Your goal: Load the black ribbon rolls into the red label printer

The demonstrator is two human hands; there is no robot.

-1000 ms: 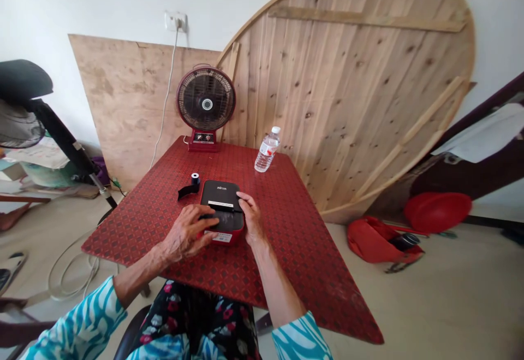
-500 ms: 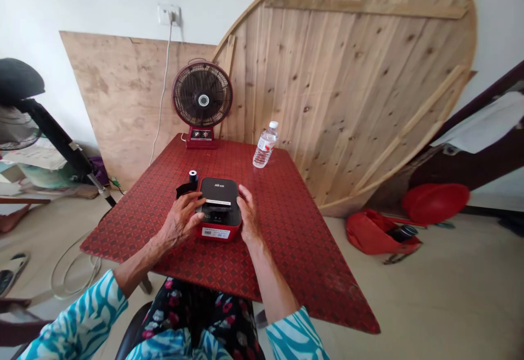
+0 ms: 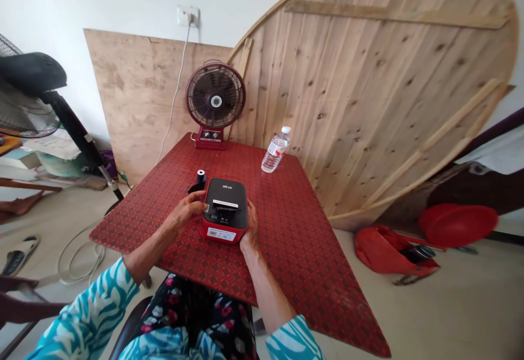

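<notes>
A red receipt printer (image 3: pixel 226 193) with a black top and a paper slot stands on the red patterned table (image 3: pixel 164 240), with a white label on its front. My left hand (image 3: pixel 192 207) presses against its left side, fingers reaching round the edge. Against its right side lies my right hand (image 3: pixel 251 226), the fingers mostly hidden behind the casing. The printer is held between both hands. Just behind my left fingers is a small dark roll (image 3: pixel 200 176) with a white end, next to a black item (image 3: pixel 197 187) that is partly hidden.
A dark red fan (image 3: pixel 215 101) stands at the table's back edge, its cable running to a wall socket (image 3: pixel 188 16). A water bottle (image 3: pixel 276 149) is at the back right. A round wooden board (image 3: pixel 347 103) leans on the wall. A red bag (image 3: pixel 380 251) lies on the floor.
My left hand has slid from the printer's top to its left side. My right hand has moved lower along the right side. The view has shifted slightly left.
</notes>
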